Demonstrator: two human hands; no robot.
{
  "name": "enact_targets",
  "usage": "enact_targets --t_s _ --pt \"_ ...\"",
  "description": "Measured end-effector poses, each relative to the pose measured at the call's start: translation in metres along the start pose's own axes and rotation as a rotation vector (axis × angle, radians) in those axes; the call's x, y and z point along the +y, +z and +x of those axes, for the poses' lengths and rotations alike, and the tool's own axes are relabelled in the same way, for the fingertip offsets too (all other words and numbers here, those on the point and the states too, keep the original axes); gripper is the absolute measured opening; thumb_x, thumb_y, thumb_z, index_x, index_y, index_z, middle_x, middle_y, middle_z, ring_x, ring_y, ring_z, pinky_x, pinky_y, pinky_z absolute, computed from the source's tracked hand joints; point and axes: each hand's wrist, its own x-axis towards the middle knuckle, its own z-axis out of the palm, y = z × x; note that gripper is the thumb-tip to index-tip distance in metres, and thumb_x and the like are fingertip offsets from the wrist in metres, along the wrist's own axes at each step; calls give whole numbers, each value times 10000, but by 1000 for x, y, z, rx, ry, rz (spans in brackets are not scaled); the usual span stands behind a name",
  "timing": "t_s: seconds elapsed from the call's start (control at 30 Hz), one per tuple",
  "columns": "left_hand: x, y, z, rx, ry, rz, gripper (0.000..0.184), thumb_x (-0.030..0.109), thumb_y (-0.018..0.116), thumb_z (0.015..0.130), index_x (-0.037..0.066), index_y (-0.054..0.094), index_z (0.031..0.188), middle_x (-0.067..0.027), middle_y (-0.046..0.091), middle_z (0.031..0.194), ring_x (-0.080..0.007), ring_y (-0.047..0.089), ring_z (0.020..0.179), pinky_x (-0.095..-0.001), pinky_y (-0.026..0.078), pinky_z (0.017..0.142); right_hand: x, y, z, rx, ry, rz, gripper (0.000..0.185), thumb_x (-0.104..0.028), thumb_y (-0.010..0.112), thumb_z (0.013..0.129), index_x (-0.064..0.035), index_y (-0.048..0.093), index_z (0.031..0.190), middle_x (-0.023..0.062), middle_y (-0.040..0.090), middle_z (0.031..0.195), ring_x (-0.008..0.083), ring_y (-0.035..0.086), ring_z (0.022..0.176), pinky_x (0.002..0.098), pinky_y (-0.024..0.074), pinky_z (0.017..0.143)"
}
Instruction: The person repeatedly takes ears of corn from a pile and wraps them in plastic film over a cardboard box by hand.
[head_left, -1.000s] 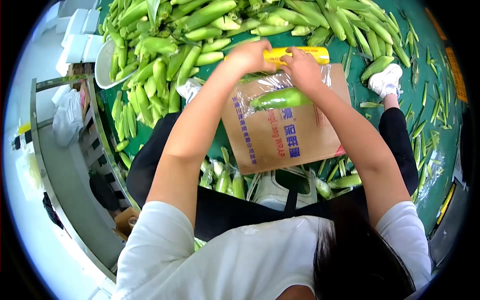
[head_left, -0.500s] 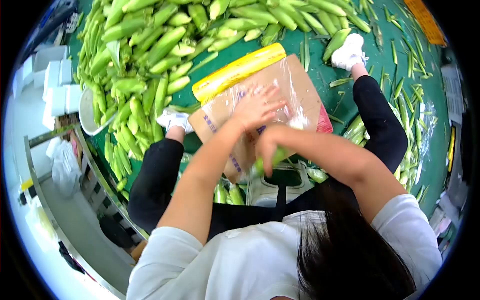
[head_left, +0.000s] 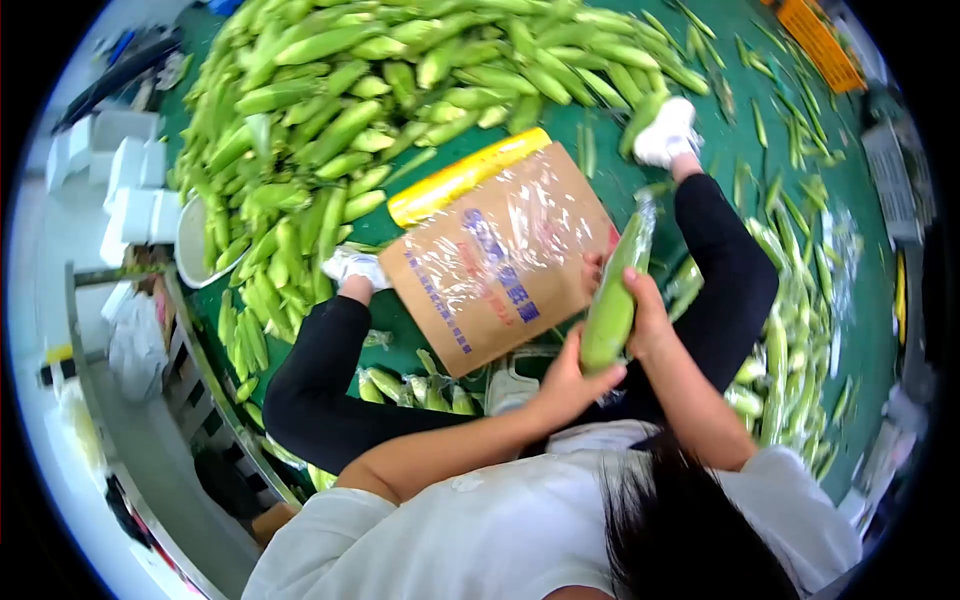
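A green ear of corn [head_left: 612, 310] in its husk stands tilted in front of me, with clear film shining around its upper end. My left hand [head_left: 575, 382] grips the lower end of the ear. Fingers of my right hand [head_left: 648, 312] wrap round its right side. Just left of the ear is a cardboard piece [head_left: 420, 270] printed with purple and red characters, with shiny clear film over its surface. A yellow roll [head_left: 470, 177] lies along the cardboard's far edge.
A large heap of unwrapped corn [head_left: 340, 130] covers the far left of the green floor [head_left: 690, 260]. Film-wrapped ears [head_left: 775, 350] lie beyond my right leg, others [head_left: 415, 390] near my left. A white basin [head_left: 195, 245] and metal frame [head_left: 110, 400] stand left; an orange crate [head_left: 820, 45] far right.
Both hands have left the cardboard and moved right. The ear, low at the cardboard's near edge before, is now raised between both hands. Characters on the cardboard are now uncovered.
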Motion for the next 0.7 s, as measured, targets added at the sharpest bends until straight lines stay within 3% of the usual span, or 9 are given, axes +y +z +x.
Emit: enact_targets --t_s 0.07,0.13,0.17,0.27,0.33,0.47,0.57,0.63,0.7 --pt "-1 18 0 241 158 65 554 126 756 799 59 487 1280 -43 615 1042 -145 598 940 -323 513 834 -22 42 -5 -12 -94 -172 688 -411 674 862 -28 479 1400 150 604 1309 246 666 1029 387 565 865" --pt "4 29 -7 -94 -107 -193 415 117 766 771 109 511 1098 32 536 724 -90 505 583 -275 388 447 -48 17 11 -43 -125 86 652 -300 610 924 -62 384 1488 101 640 1138 187 671 798 313 558 657" --pt "-14 27 -8 -466 -595 -570 480 119 770 775 118 527 1189 37 521 753 -71 492 600 -247 371 450 -76 20 17 -93 -216 348 610 -149 470 1001 -114 255 1571 32 591 869 116 583 605 268 469 538" --pt "-32 46 22 -912 -428 -505 723 88 758 800 100 439 1449 -27 592 949 -139 580 749 -287 473 570 -124 -63 -4 -492 -164 376 546 -128 237 1106 -201 56 1615 21 505 649 121 496 453 264 427 494" --pt "14 16 43 -917 -527 -93 634 102 757 786 84 534 1378 -105 674 1153 -206 670 870 -368 550 648 -141 -120 -42 -447 -151 197 475 -254 210 1114 -112 251 1566 32 515 639 145 537 497 299 444 507" --pt "71 -211 177 91 107 389 530 197 750 797 96 571 1286 -122 665 1111 -245 661 915 -416 534 708 -118 -266 -172 536 162 -501 440 -254 290 1098 -77 359 1496 76 555 846 191 562 709 335 449 670" --pt "129 -415 230 962 134 1453 465 268 745 806 105 599 1216 -135 659 1080 -275 653 949 -452 522 752 -76 -345 -297 901 487 -914 421 -253 350 1086 -51 441 1443 110 584 1001 227 581 868 362 454 792" --pt "156 -496 229 1036 -53 1814 430 315 741 812 111 618 1170 -143 655 1059 -295 648 972 -476 515 782 -58 -355 -359 1008 637 -1239 411 -253 390 1078 -33 495 1408 132 604 1104 250 594 975 381 456 873" --pt "161 -524 218 903 112 1925 504 346 779 782 109 605 1191 -172 630 1049 -325 636 981 -511 515 805 -62 -348 -375 1051 537 -1618 403 -253 430 1070 -15 549 1373 154 624 1207 273 607 1081 399 459 954"
